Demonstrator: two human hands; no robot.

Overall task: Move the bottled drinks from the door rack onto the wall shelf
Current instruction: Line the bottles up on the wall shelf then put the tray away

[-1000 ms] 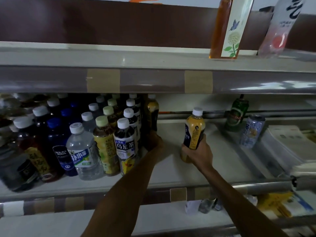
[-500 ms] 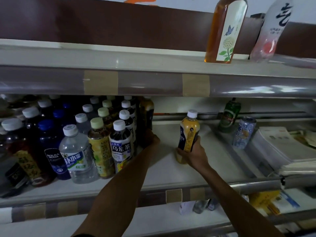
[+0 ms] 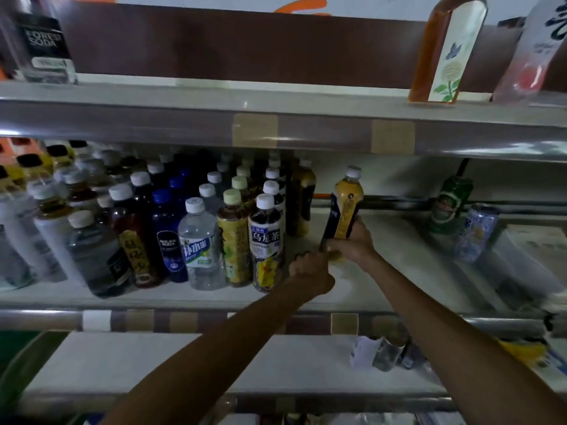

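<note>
Left hand (image 3: 310,269), fingers curled on nothing, sits just right of the bottle rows (image 3: 214,234), drawn back from the dark bottle (image 3: 302,204) behind. Right hand (image 3: 352,243) grips the yellow bottle (image 3: 346,207) low over the shelf (image 3: 399,271): near upright, cap up, leaning slightly right, nearer the rows than before

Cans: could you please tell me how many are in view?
2: the green can stands back right on the middle shelf; the silver can is just right of it. Others may be hidden.
</note>
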